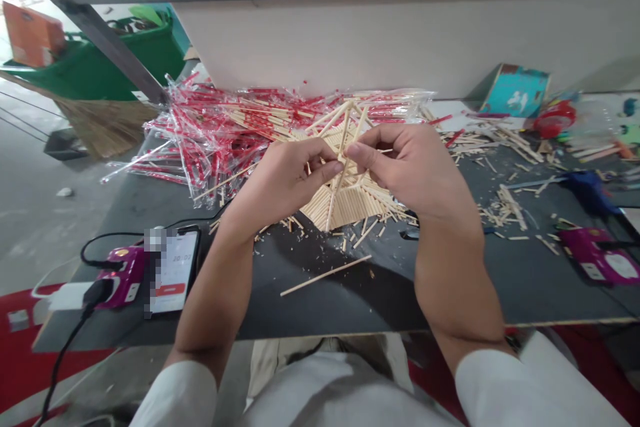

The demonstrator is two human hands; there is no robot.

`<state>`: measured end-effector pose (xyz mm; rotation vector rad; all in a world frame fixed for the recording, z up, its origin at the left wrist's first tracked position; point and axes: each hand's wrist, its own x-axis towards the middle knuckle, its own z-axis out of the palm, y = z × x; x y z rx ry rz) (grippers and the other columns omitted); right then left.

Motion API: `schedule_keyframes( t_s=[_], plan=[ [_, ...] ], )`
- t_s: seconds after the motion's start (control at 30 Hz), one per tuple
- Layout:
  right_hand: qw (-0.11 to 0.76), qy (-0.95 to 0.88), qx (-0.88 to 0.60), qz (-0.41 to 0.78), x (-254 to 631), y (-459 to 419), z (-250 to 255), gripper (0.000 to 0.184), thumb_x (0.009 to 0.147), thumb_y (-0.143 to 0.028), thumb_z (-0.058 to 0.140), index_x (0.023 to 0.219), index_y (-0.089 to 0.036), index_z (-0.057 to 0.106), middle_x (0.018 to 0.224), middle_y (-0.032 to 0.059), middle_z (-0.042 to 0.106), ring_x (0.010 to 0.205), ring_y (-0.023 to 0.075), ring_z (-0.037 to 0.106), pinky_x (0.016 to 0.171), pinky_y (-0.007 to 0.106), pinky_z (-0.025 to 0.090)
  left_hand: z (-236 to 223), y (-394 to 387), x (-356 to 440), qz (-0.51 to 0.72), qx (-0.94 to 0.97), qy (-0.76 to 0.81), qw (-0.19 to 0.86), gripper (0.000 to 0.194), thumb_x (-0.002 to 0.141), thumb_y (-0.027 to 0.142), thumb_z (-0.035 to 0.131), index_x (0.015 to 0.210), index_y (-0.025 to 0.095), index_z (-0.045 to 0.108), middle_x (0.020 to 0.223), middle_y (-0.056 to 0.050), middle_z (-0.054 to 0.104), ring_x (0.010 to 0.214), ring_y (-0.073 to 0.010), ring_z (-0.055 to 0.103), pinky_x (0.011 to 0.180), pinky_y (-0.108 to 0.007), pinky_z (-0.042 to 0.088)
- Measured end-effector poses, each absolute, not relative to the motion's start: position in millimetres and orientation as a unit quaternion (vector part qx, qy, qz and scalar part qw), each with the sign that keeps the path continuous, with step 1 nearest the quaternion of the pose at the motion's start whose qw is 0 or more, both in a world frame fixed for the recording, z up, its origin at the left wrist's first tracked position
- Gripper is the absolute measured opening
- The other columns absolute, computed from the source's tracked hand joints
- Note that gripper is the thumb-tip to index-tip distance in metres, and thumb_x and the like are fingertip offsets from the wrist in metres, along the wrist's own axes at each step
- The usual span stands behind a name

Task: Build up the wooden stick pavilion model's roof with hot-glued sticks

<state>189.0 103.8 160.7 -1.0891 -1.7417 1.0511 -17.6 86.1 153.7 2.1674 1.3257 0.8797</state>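
Evidently the dark desk carried the whole weight, for the stick model appeared to rest on it just in front of me, between my forearms, with a heap of plastic-wrapped sticks behind. I judged the model very light as a whole, dry rather than slippery, and stiff along each stick but fragile wherever sticks met. Its broad base panel seemed the soundest place to take hold if the whole thing had to be lifted; squeezing the upper frame would probably have racked it or snapped a joint.

Above that, my left grip and right grip were both narrowed to a thumb-and-forefinger pinch on the model, nearly meeting. Whether some smaller piece lay between the tips, I could not tell.

As for looks, it was pale straw-coloured throughout, the panel laid in close parallel rows and coming to a corner toward me. Slanting sticks rose from it and leaned together into an open peak. Nearer me lay one loose stick, thin, straight and alike in colour, then short offcuts, scattered beside the base.
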Motion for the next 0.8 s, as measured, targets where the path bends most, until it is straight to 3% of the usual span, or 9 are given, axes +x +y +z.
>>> schedule_keyframes(
  t_s=[0.47,0.8],
  plan=[
    [0.407,-0.707,-0.446,0.367,187.1,106.1,158.9,0.037,0.089,-0.052,0.081,0.076,-0.018,0.074,0.063,-0.0002,0.059,0.062,0.0122,0.049,0.059,0.03,0.04,151.7,89.1,-15.9,0.323,0.795,0.461,0.228,0.019,0.098,0.031,0.065,0.085,0.017,0.07,0.064,0.003,0.057,0.06,-0.0096,0.045,0.058,-0.026,0.033],
    [0.401,-0.721,-0.453,0.338,184.4,105.7,160.3,0.041,0.089,-0.057,0.078,0.079,-0.017,0.077,0.066,0.0016,0.064,0.064,0.0134,0.052,0.062,0.031,0.043,152.1,89.1,-16.9,0.314,0.8,0.465,0.214,0.02,0.098,0.032,0.064,0.085,0.018,0.07,0.063,0.004,0.056,0.059,-0.0095,0.044,0.058,-0.026,0.034]
  ],
)
